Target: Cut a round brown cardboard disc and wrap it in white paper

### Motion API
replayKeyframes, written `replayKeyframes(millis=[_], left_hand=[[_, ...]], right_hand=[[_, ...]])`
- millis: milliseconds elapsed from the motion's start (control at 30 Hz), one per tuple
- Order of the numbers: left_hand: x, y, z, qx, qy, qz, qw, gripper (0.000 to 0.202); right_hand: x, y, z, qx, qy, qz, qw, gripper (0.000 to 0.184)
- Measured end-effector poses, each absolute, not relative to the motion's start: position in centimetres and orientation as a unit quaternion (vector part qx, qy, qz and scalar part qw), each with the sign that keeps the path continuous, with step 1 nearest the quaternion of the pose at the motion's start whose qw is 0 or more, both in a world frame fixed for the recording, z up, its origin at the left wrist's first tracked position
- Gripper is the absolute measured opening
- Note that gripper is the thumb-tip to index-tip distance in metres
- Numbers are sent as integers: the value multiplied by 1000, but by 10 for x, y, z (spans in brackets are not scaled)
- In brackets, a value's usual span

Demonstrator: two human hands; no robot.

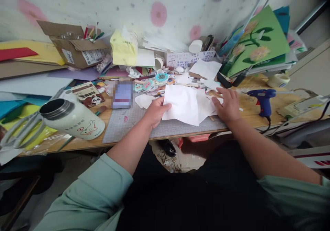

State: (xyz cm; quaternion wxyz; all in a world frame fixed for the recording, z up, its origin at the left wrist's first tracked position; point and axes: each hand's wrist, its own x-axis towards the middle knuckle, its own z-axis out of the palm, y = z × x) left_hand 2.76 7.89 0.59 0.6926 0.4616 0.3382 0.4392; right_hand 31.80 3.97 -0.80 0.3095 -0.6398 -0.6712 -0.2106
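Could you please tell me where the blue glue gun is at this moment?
In the head view, the blue glue gun is on the right side of the wooden table, to the right of the person's right hand.

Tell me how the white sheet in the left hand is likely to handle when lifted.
The white sheet will probably flex rather than stay rigid, as its surface looks slightly rippled. It seems light: the left hand pinches it at one side. It may crease easily, since it looks thin.
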Motion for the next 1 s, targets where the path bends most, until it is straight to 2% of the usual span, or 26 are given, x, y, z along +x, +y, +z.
replayKeyframes(millis=[233,467,1000], left_hand=[[25,78,4,477,336,434,687,38],[22,75,6,491,335,443,671,39],[22,80,5,445,330,437,709,42]], right_hand=[[322,39,-12,-620,-631,-237,401,38],[316,35,-10,-547,-707,-218,391,37],[324,43,-16,-568,-677,-225,410,35]])
